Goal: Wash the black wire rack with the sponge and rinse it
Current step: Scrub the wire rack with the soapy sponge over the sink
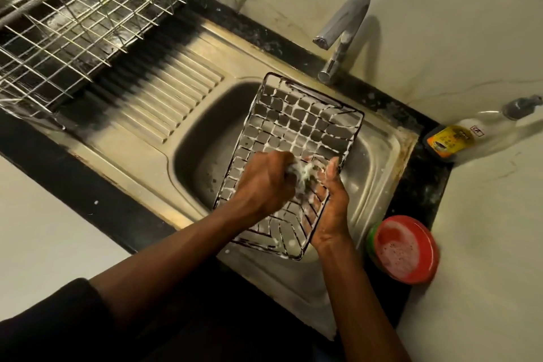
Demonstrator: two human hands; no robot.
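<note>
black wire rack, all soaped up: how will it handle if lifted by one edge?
Black wire rack: likely slippery, since white suds coat nearly every wire. Probably stiff and light for its size: thin open grid, holding its shape while tilted over the sink with the right hand under one edge.

Count: 2 hands, left hand [266, 182] and right hand [332, 203]. 1 black wire rack [293, 132], soapy. 1 sponge [299, 175]. 1 sink [382, 156] w/ 1 basin, 1 ribbed drainboard [164, 103]. 1 tap [342, 35]. 1 steel dish rack [76, 20]. 1 red soap tub [407, 250]. 1 yellow-label bottle [452, 141]. 1 pump top [523, 106], far right, blurry.
</note>
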